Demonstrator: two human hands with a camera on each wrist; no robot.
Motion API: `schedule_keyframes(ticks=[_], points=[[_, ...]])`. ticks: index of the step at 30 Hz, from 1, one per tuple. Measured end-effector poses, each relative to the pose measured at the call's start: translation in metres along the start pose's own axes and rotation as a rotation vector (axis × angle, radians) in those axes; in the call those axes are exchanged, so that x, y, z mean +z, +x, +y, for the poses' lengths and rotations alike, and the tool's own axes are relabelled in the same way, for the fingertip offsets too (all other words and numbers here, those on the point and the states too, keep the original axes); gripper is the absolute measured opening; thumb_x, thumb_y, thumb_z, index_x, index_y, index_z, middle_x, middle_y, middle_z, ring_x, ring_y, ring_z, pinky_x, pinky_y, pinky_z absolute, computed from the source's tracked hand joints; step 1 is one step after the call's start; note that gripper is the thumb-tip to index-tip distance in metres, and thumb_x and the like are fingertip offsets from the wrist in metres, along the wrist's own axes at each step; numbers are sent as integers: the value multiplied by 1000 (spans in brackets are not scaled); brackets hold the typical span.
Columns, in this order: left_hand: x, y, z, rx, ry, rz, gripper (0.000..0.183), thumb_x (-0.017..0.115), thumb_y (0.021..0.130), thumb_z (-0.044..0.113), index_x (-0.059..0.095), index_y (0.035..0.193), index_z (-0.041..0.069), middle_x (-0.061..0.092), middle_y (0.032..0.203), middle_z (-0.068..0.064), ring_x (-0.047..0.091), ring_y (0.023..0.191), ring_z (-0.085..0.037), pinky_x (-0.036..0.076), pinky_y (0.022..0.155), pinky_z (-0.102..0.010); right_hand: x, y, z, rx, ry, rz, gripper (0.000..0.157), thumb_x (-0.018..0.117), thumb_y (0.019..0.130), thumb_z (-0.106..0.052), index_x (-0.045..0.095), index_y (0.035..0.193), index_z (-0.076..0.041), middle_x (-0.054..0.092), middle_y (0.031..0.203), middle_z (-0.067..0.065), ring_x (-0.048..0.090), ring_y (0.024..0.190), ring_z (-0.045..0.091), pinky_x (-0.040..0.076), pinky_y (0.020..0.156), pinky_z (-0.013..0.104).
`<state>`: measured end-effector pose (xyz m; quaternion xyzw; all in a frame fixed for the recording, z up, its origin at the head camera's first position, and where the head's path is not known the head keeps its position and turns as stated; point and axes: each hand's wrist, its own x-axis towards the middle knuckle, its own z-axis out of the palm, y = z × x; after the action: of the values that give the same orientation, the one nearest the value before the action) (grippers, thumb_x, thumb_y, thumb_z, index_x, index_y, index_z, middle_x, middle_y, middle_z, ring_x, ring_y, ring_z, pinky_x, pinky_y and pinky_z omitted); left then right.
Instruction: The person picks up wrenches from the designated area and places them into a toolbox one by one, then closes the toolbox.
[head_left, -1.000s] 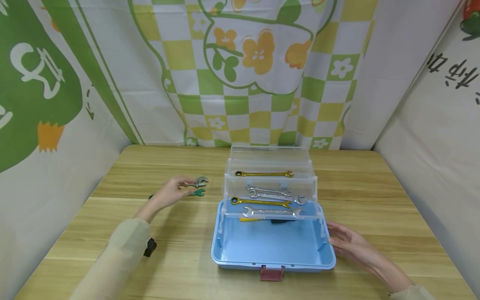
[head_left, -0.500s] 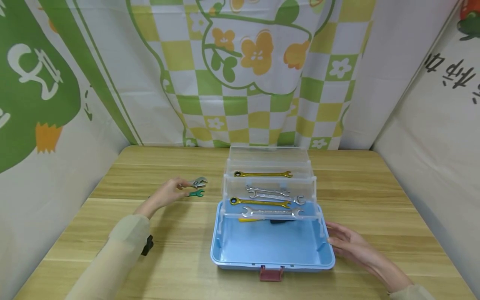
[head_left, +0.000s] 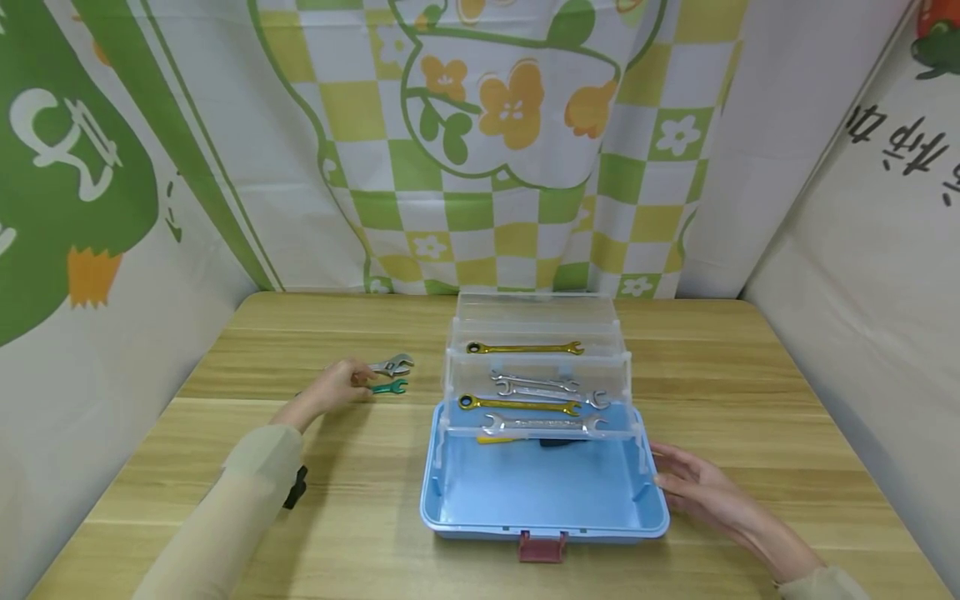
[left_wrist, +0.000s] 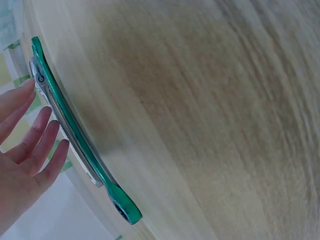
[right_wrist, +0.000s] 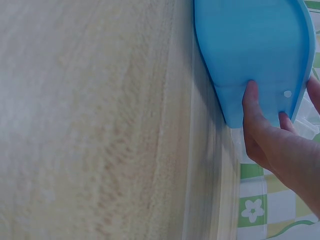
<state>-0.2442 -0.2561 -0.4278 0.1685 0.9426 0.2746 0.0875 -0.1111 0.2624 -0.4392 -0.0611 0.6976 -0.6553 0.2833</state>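
Observation:
In the head view my left hand (head_left: 339,390) is over two wrenches lying side by side on the table at the left. The silver adjustable wrench (head_left: 393,365) lies behind, the green wrench (head_left: 390,387) in front; my hand covers their handles. Seen from the left wrist, relaxed, spread fingers (left_wrist: 48,132) come close to both tools without curling round either. My right hand (head_left: 701,490) touches the right side of the open blue toolbox (head_left: 543,493). The right wrist view shows its thumb lying along the box's outer wall (right_wrist: 250,40), with fingertips near the rim.
Clear plastic trays (head_left: 540,362) stand raised at the toolbox's back, holding gold and silver wrenches. Below them, a yellow handle (head_left: 495,439) and a black one (head_left: 562,442) show. A dark red latch (head_left: 542,548) hangs at the front. Patterned curtains enclose the table.
My left hand has drawn back slightly toward me, from the adjustable wrench to beside the green one, leaving more of the adjustable wrench's head visible. My right hand stays at the toolbox.

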Motion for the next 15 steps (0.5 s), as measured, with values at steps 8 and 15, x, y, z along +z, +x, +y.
schedule_keyframes(ticks=[8,15], points=[[2,5,-5,4,28,-12,25,64,78,3,60,100,-8,60,95,-24,56,90,-36,45,77,-46,0,0,0,9,-4,16,68,46,92,-16,3,137,9,7,139,35,24,126,41,37,95,38],[2,9,-6,1,40,-31,22,64,77,3,62,97,-8,61,89,-19,56,84,-30,46,72,-42,0,0,-1,16,-4,15,67,46,92,-17,2,137,8,7,139,35,23,126,41,37,95,38]])
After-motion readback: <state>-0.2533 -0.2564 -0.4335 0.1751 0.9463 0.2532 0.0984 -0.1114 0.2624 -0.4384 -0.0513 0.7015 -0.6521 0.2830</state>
